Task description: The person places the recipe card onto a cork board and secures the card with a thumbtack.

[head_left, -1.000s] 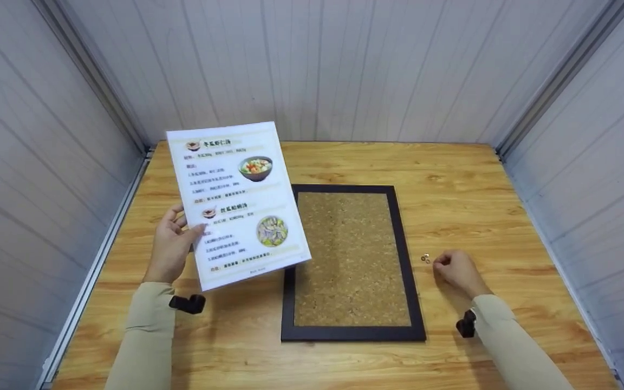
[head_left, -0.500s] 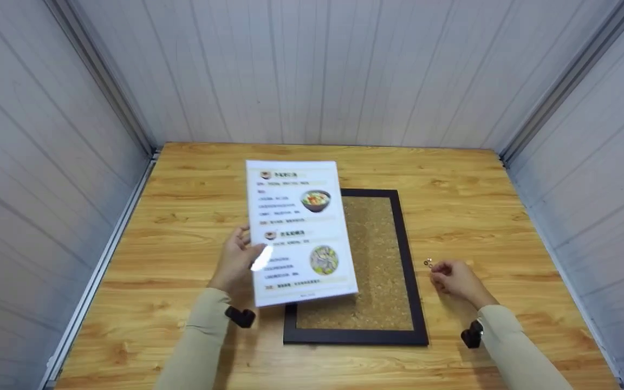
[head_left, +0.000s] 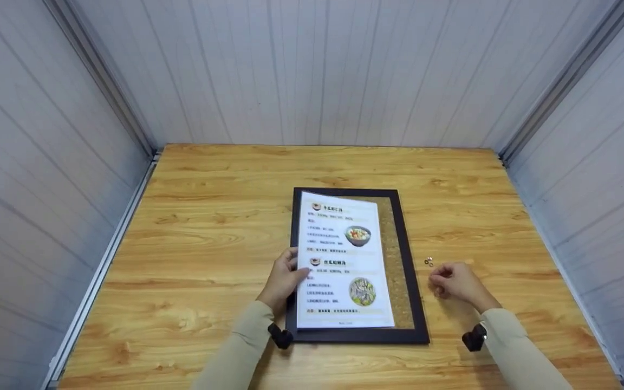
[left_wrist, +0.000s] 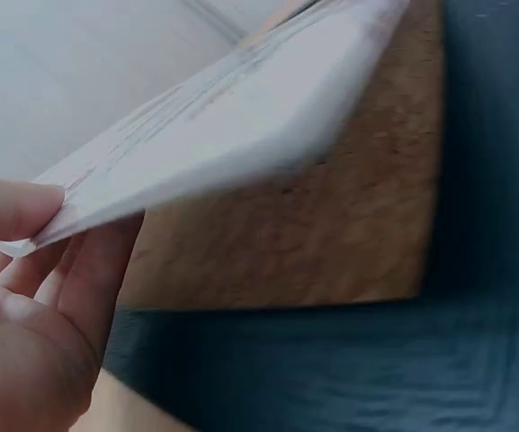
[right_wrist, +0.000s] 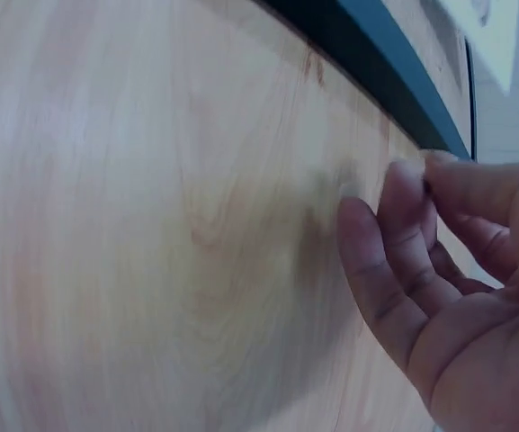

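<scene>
My left hand pinches the left edge of a white recipe sheet printed with text and two food pictures, thumb on top and fingers beneath. The sheet overlaps a cork board with a black frame. In the left wrist view the sheet stands tilted above the cork. To the right of the board, my right hand is low over the table, fingers curled and thumb tip meeting a finger; I cannot tell whether anything tiny is between them. Several tiny metallic pieces lie just beyond its fingertips.
The board lies on a wood-grain table. Pale panelled walls stand along the back and both sides. A small black device is worn at the left wrist, and another at the right.
My left hand has carried the recipe sheet rightward and down, from the left of the board to over the cork. The right hand has stayed nearly in place beside the tiny pieces.
</scene>
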Tool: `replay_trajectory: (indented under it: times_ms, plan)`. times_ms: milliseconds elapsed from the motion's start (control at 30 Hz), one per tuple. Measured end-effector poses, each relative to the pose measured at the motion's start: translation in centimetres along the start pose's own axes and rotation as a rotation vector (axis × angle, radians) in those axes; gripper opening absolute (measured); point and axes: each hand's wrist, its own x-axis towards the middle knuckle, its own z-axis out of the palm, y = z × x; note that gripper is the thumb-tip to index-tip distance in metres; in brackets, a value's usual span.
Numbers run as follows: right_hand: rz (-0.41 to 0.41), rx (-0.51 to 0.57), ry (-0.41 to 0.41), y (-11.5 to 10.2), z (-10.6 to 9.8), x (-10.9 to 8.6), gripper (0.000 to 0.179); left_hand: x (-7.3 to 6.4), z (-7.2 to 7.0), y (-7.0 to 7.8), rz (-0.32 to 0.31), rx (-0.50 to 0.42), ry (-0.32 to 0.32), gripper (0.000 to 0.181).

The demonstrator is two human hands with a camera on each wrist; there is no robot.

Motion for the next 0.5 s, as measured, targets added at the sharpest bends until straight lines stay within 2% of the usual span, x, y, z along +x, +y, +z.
replay_trajectory:
  times_ms: [167, 367, 500]
  plan:
    - [-0.059, 0.005, -0.028, 0.0, 0.0, -0.2, 0.013, 0.4, 0.6, -0.4, -0.009, 0.077, -0.028, 0.046]
    - [-0.076, 0.053, -0.056, 0.1, 0.3, -0.7, 0.016, 0.6, 1.3, -0.4, 0.015, 0.158, -0.078, 0.046]
    - [-0.082, 0.102, -0.076, 0.0, 0.3, -1.2, 0.014, 0.4, 1.6, -0.3, 0.020, 0.250, -0.087, 0.045]
